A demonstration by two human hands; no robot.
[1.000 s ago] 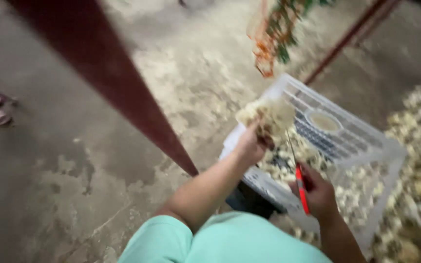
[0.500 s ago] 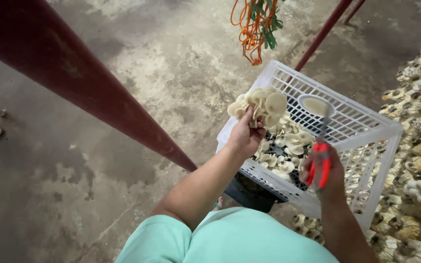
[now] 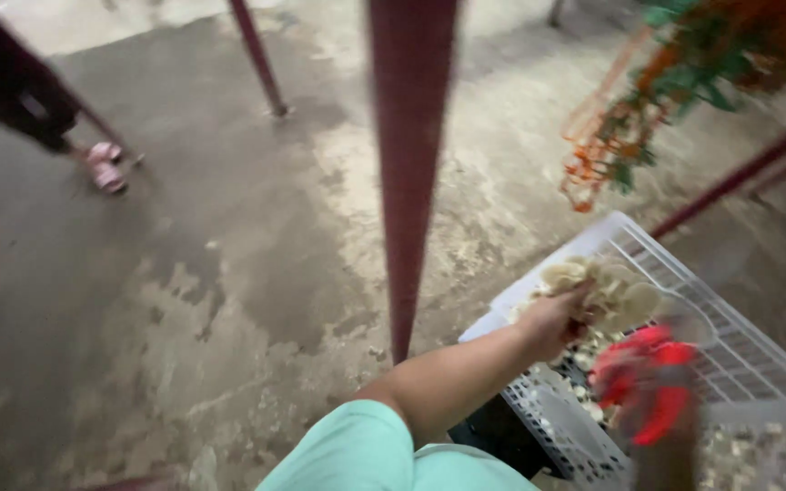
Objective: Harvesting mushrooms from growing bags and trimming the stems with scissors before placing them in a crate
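Observation:
My left hand (image 3: 555, 320) grips a pale cluster of oyster mushrooms (image 3: 613, 293) and holds it over a white plastic crate (image 3: 730, 320). My right hand (image 3: 652, 409) is blurred at the lower right, closed on a red-handled cutting tool (image 3: 649, 389) just below the mushrooms. More loose mushroom pieces lie inside the crate (image 3: 584, 373). My mint-green sleeve (image 3: 357, 453) fills the bottom centre.
A dark red metal post (image 3: 408, 173) stands close in front, with other red bars (image 3: 258, 56) behind and to the right. Orange and green netting (image 3: 657, 100) hangs at the upper right. Another person's foot in a pink sandal (image 3: 105, 166) is on the stained concrete floor at upper left.
The view has swung left and up, showing more floor and the post at centre. My left hand still holds the mushrooms over the crate; my right hand with the red tool has moved closer beneath them.

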